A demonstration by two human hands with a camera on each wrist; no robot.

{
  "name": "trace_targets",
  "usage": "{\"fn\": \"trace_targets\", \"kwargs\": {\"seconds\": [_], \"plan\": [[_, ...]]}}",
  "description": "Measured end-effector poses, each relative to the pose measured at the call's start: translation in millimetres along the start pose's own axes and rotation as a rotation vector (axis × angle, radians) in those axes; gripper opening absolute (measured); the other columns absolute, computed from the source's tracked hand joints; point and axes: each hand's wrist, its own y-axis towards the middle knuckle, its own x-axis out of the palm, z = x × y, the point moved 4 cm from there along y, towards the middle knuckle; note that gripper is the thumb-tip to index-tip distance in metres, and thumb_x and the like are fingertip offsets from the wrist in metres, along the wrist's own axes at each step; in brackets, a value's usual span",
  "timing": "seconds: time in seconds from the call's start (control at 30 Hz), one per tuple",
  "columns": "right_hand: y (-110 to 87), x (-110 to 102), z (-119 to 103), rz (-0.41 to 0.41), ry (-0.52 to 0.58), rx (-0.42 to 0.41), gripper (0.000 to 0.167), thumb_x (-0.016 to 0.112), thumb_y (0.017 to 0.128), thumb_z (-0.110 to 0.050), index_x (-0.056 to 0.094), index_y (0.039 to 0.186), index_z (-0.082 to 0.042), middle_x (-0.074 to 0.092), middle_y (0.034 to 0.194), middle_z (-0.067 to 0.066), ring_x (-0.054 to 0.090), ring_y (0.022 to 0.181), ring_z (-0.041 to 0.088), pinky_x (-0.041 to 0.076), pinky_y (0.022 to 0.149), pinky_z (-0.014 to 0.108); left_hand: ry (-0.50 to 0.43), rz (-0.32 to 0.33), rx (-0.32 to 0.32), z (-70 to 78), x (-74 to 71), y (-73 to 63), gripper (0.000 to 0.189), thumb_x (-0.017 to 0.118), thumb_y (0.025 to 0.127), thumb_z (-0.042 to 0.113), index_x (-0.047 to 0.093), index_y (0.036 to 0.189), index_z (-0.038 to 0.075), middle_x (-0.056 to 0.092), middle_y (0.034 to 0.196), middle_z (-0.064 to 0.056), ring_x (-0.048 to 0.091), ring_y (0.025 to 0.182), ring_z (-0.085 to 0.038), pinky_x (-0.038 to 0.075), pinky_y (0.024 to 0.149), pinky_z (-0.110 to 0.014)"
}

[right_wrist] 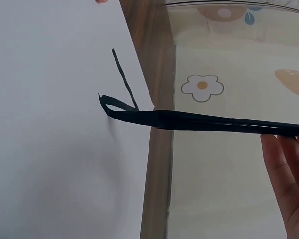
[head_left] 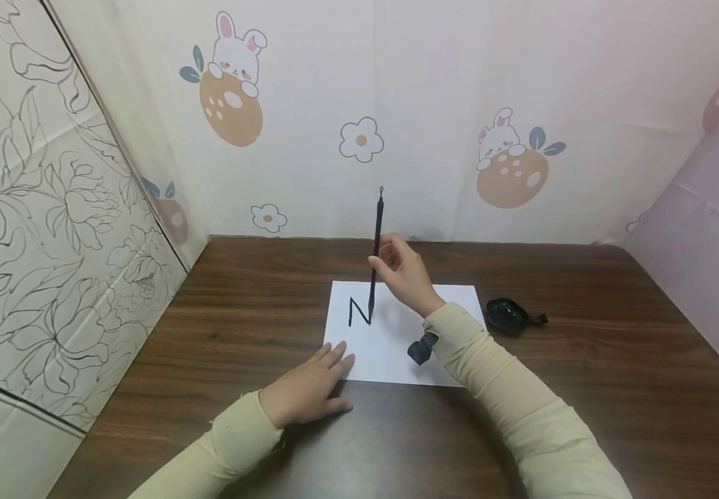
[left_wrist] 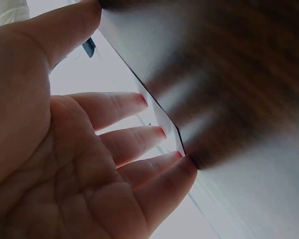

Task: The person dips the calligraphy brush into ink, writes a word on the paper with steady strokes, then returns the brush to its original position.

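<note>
My right hand (head_left: pixel 402 269) pinches a dark calligraphy brush (head_left: pixel 377 229) partway up its handle and holds it nearly upright. In the right wrist view the black brush tip (right_wrist: pixel 132 117) meets the paper at an inked stroke. The white paper sheet (head_left: pixel 397 346) bears black strokes (head_left: pixel 359 312) shaped like an N, and the tip stands at its lower right. With fingers spread, my left hand (head_left: pixel 306 388) rests on the lower left edge of the sheet. Its fingertips (left_wrist: pixel 139 99) lie along the paper's border in the left wrist view.
A small black ink dish (head_left: pixel 506 315) with a short handle sits right of the paper on the brown wooden table (head_left: pixel 241 312). A patterned cloth wall (head_left: pixel 309 83) rises behind the table. A dark wrist device (head_left: pixel 422 348) hangs under the right cuff.
</note>
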Motion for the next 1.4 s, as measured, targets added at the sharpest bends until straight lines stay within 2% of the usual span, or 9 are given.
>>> {"fn": "trace_targets", "kwargs": {"seconds": [0.23,0.47,0.63,0.8,1.07,1.4], "plan": [[1.9,1,3,0.006,0.003,0.0,0.032,0.062,0.097,-0.018,0.051,0.126,-0.01,0.063,0.1,0.012,0.061,0.083,0.021,0.055,0.069,0.031,-0.002,0.008,0.01,1.0,-1.7,-1.5,0.074,0.066,0.091,0.044,0.04,0.149,0.007,0.029,0.16,-0.017,0.029,0.146,-0.041,0.033,0.116,-0.05],[4.0,1,5,0.014,0.001,-0.02,0.029,0.061,0.097,-0.019,0.051,0.123,-0.011,0.062,0.098,0.011,0.061,0.082,0.022,0.056,0.068,0.033,-0.009,0.009,0.015,1.5,-2.5,-1.9,0.074,0.066,0.091,0.043,0.04,0.149,0.006,0.03,0.159,-0.018,0.029,0.146,-0.042,0.033,0.116,-0.049],[5.0,1,6,0.027,-0.003,-0.028,0.027,0.061,0.097,-0.019,0.052,0.122,-0.011,0.062,0.097,0.011,0.061,0.084,0.022,0.054,0.071,0.034,-0.006,0.009,0.013,1.4,-2.3,-1.9,0.073,0.066,0.091,0.043,0.04,0.149,0.007,0.029,0.16,-0.017,0.029,0.146,-0.041,0.034,0.116,-0.05],[5.8,3,6,0.028,0.002,-0.016,0.028,0.06,0.098,-0.019,0.052,0.123,-0.012,0.062,0.099,0.01,0.062,0.084,0.022,0.057,0.07,0.035,-0.009,0.01,0.011,1.1,-1.7,-1.9,0.074,0.066,0.091,0.043,0.04,0.15,0.007,0.029,0.16,-0.017,0.029,0.146,-0.042,0.033,0.116,-0.05],[7.9,2,6,0.035,0.03,-0.004,0.027,0.059,0.098,-0.018,0.05,0.123,-0.012,0.061,0.099,0.012,0.067,0.083,0.028,0.06,0.068,0.033,-0.014,0.021,0.019,1.3,-2.2,-2.2,0.073,0.067,0.091,0.042,0.04,0.149,0.006,0.03,0.159,-0.019,0.03,0.145,-0.043,0.034,0.116,-0.05],[10.4,3,10,0.083,0.014,-0.017,0.025,0.059,0.098,-0.017,0.051,0.12,-0.01,0.062,0.098,0.012,0.066,0.083,0.024,0.06,0.07,0.034,-0.015,0.014,0.012,1.4,-2.4,-2.3,0.073,0.067,0.091,0.042,0.04,0.149,0.006,0.03,0.159,-0.018,0.03,0.145,-0.042,0.033,0.116,-0.05]]}}
